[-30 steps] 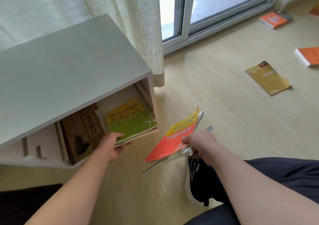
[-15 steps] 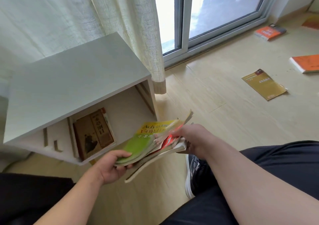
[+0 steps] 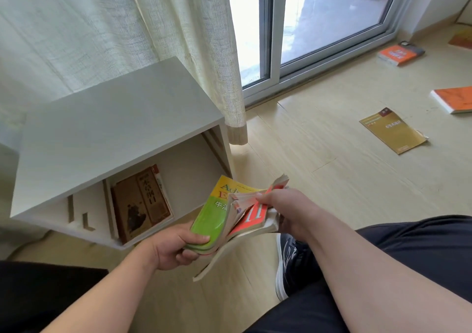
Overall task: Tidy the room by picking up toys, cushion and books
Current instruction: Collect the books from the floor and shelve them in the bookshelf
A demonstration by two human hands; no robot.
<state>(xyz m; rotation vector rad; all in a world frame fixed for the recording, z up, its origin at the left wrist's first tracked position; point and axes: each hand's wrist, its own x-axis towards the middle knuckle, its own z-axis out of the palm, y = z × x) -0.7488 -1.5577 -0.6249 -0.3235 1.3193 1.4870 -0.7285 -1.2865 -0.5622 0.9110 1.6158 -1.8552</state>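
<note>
Both hands hold a small stack of paperbacks in front of a low white cabinet (image 3: 107,128). My left hand (image 3: 171,248) grips the near corner of the green and yellow book (image 3: 212,217), thumb on its cover. My right hand (image 3: 283,210) grips the red book (image 3: 255,217) and the loose pages at the stack's far side. Inside the cabinet a brown book (image 3: 141,205) leans upright. A gold booklet (image 3: 393,130) and two orange books (image 3: 457,99) (image 3: 399,54) lie on the floor to the right.
A cream curtain (image 3: 204,51) hangs beside the cabinet, in front of a sliding glass door (image 3: 327,21). My dark shoe (image 3: 291,261) and trouser leg (image 3: 421,251) fill the lower right. Another book edge (image 3: 462,38) shows at the far right.
My left hand drew the green book out of the cabinet and brought it against the red book in my right hand. Both hands now hold them together as one stack.
</note>
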